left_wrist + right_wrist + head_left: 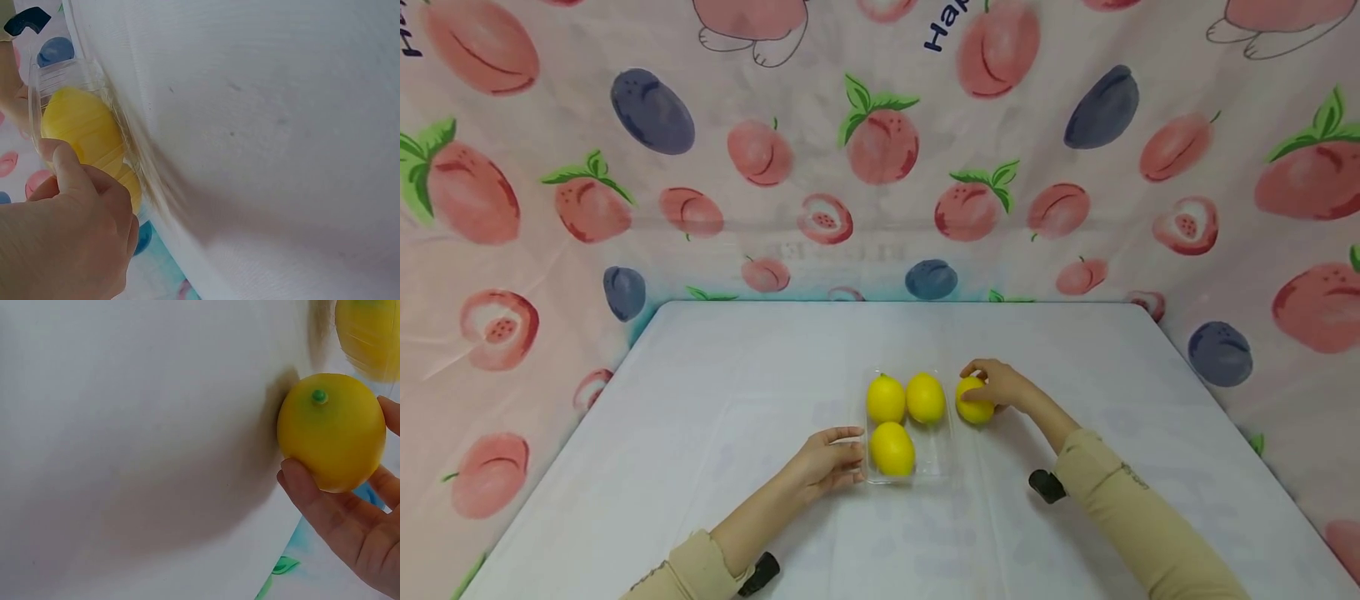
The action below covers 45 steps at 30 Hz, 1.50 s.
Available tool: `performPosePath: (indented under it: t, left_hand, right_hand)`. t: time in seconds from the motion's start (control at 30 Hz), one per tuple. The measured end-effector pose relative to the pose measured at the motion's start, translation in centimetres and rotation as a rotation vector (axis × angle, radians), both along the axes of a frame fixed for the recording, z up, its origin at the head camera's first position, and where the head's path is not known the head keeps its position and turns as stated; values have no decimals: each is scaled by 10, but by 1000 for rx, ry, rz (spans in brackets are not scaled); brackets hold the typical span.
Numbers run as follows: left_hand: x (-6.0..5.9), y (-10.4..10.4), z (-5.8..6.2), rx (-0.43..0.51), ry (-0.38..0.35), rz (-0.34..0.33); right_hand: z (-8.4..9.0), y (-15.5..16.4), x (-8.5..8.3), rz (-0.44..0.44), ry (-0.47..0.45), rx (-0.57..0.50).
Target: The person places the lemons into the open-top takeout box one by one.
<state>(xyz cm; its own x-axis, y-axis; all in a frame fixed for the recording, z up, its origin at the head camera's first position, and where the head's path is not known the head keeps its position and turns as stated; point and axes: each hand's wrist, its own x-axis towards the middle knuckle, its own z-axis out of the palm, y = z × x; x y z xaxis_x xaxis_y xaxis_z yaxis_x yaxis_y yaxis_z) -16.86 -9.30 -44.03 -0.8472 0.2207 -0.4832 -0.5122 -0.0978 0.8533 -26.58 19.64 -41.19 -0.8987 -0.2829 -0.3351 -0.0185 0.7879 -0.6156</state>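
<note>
I see the white table (715,417) ringed by a fruit-print cloth (880,150); the only writing on it is cut off at the top edge, dark letters starting "Ha", and nothing else is readable. At mid-table sits a clear plastic tray (934,462) with three lemons (892,448) inside. My left hand (827,460) curls its fingers and thumb onto the tray's left wall, probably to steady the light tray. My right hand (1003,385) cups a fourth lemon (972,403) resting on the table just beside the tray's right side, fingers wrapped narrowly round it.
</note>
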Motion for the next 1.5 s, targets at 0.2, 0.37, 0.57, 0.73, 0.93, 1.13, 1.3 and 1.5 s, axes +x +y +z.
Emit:
performPosePath:
  t: [0.2, 0.37, 0.57, 0.73, 0.93, 1.13, 1.3, 1.5]
  left_hand:
    - [-2, 2, 2, -21, -9, 11]
    - [-3, 2, 1, -35, -13, 3]
    - [-1, 1, -1, -20, -3, -13]
    - [1, 0, -2, -6, 5, -23]
    - [0, 0, -1, -9, 19, -28]
    - [-1, 1, -1, -11, 23, -26]
    - [0, 1, -1, 4, 28, -33]
    - [-1, 0, -2, 16, 26, -26]
  right_hand:
    - [-3, 6, 0, -20, 23, -31]
    - [-1, 8, 3, -34, 25, -78]
    - [2, 10, 6, -35, 62, -120]
    - [1, 9, 12, -31, 117, -135]
    - [2, 5, 19, -28, 180, -136]
    - [10, 4, 26, -23, 205, -169]
    - [18, 3, 34, -18, 208, -192]
    - [27, -1, 45, -10, 226, -193]
